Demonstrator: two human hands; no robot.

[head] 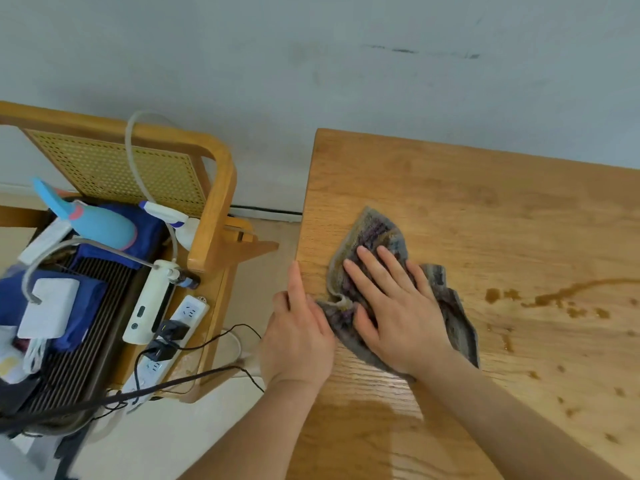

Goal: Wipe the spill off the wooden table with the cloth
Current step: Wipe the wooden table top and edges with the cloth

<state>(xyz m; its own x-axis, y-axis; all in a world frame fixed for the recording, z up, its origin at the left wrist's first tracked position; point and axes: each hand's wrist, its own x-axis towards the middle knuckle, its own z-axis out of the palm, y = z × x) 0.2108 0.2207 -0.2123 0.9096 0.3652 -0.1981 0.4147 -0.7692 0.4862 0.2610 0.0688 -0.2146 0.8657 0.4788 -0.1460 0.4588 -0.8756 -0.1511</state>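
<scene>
A crumpled grey cloth (374,233) with faded coloured stripes lies near the left edge of the wooden table (485,209). My right hand (391,303) presses flat on it with straight, spread fingers. At the table's left edge, my left hand (298,334) rests with its fingers straight, touching the cloth's left corner. Brown spill (554,299) runs in a streak and scattered drops to the right of the cloth, apart from it. A wet sheen shows on the wood in front of my arms.
A wooden chair (211,202) with a cane back stands left of the table, loaded with a spray bottle (173,220), a blue toy (93,226), a power strip (173,327) and cables. A pale wall runs behind.
</scene>
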